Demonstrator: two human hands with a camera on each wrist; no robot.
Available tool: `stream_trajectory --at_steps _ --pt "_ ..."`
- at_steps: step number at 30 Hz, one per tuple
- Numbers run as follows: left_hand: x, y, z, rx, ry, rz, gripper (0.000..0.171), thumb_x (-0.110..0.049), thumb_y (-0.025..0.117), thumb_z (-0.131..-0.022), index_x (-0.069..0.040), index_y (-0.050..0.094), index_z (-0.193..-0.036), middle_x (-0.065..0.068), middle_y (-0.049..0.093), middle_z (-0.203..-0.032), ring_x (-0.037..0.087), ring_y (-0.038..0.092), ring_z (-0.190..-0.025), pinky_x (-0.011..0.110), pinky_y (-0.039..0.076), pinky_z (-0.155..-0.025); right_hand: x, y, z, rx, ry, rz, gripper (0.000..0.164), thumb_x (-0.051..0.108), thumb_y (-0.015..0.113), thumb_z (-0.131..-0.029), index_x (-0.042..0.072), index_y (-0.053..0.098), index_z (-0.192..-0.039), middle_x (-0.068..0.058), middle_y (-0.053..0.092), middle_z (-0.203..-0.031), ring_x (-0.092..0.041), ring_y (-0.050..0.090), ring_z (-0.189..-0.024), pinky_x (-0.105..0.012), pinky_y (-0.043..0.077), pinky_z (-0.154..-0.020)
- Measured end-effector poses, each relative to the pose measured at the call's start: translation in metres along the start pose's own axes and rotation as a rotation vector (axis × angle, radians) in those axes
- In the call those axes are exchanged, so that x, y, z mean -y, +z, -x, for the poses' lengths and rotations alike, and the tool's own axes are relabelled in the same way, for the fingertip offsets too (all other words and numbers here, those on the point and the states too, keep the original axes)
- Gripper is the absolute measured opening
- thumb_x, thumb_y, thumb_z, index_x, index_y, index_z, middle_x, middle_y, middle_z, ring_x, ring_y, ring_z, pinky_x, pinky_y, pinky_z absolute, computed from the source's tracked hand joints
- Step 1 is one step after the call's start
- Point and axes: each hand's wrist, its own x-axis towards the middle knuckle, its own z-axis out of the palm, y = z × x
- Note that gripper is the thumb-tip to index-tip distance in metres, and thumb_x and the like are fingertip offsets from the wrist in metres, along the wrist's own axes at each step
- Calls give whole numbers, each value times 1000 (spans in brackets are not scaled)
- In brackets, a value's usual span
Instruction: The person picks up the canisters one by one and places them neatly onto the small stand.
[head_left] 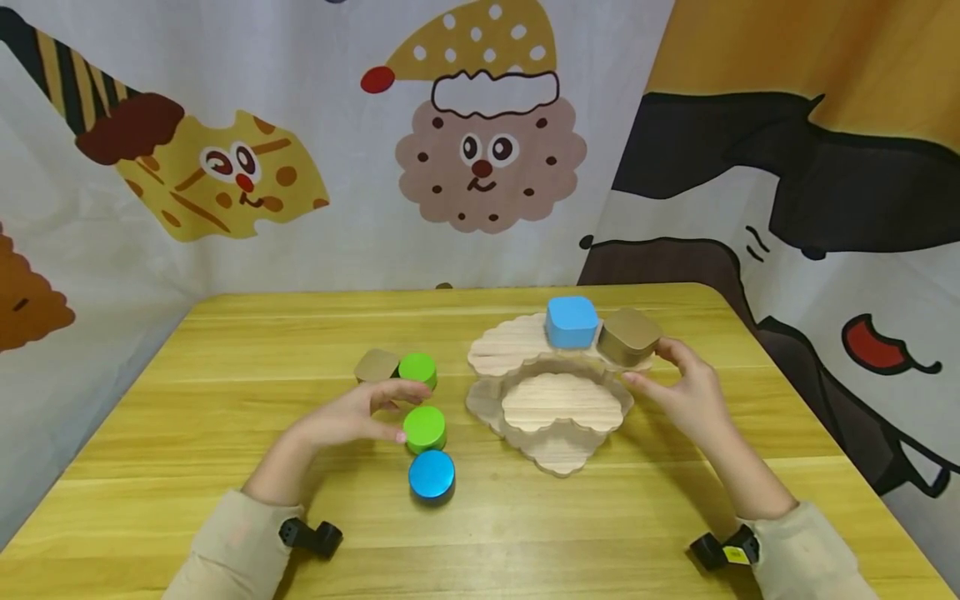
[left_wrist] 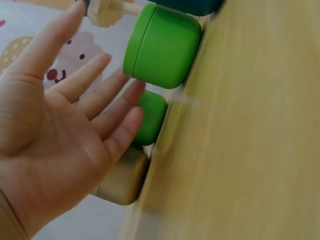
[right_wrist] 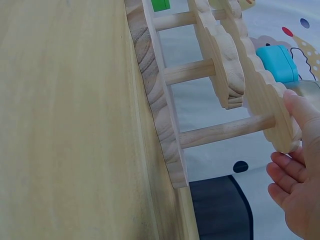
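My left hand (head_left: 352, 417) hovers at the left of the green round tins, thumb and fingers spread. Its thumb tip is right at the nearer green tin (head_left: 425, 428); in the left wrist view the palm and loosely straight fingers show nothing held. Another green tin (head_left: 417, 370) and a gold box (head_left: 377, 364) stand just beyond it. My right hand (head_left: 686, 387) holds the right end of a wooden tiered stand's top shelf (right_wrist: 272, 107) between thumb and fingers. On that shelf sit a light blue box (head_left: 572, 322) and a gold box (head_left: 631, 337), close to the right fingertips.
A blue round tin (head_left: 432, 477) stands in front of the nearer green tin. The stand's lower shelf (head_left: 562, 402) and base (head_left: 561, 460) have scalloped edges, joined by wooden dowels (right_wrist: 227, 131). A printed curtain (head_left: 360, 192) hangs behind the wooden table (head_left: 525, 533).
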Motion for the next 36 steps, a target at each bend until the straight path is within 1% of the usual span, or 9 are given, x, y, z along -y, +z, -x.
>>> stream_trajectory --at_steps 5,8,11,17,20,27,33,36 --pt "8 0 -1 54 -19 34 64 -7 72 -85 1 41 -141 17 46 -139 32 46 -120 54 35 -99 1 0 1 5 11 2 61 27 79 -81 -5 53 -126 -27 53 -128 -46 44 -121 -64 31 -95" --pt "12 0 -2 68 -36 43 64 -8 71 -86 -2 41 -142 14 48 -136 31 47 -119 51 38 -98 1 -1 1 4 8 0 61 27 79 -81 -5 53 -126 -27 53 -128 -46 44 -121 -64 31 -95" --pt "14 1 -2 69 -58 46 65 -9 72 -85 -5 42 -142 10 50 -134 30 48 -118 49 39 -97 1 -1 1 4 4 -4 60 26 79 -81 -5 53 -125 -27 53 -127 -46 44 -120 -64 31 -95" --pt "14 2 -2 67 -84 39 67 -12 74 -84 -7 43 -142 9 50 -133 29 47 -117 46 40 -96 1 0 1 1 -3 -11 59 26 79 -81 -5 53 -125 -27 53 -126 -46 44 -120 -63 32 -95" --pt "14 3 -3 68 -92 39 66 -12 74 -84 -7 43 -142 9 51 -132 28 47 -117 44 39 -97 0 0 0 -1 -3 -10 59 26 79 -81 -5 54 -125 -26 54 -126 -46 44 -120 -64 32 -94" --pt "15 4 -5 60 -111 50 67 -9 75 -83 -4 44 -141 8 52 -132 27 48 -117 45 37 -99 -5 2 -1 -23 -50 6 54 19 80 -79 -5 56 -121 -26 57 -121 -45 48 -116 -62 34 -94" --pt "16 5 -6 52 -125 49 68 -10 76 -82 -4 44 -141 8 51 -134 26 48 -116 46 36 -99 -4 2 -1 -22 -47 5 55 19 80 -80 -6 55 -121 -26 56 -122 -46 47 -117 -62 34 -94" --pt "15 5 -6 41 -122 45 67 -9 76 -81 -4 46 -140 7 53 -130 27 49 -114 45 38 -97 -3 2 0 -20 -41 3 55 19 80 -80 -6 55 -122 -26 56 -122 -45 47 -117 -62 34 -94"
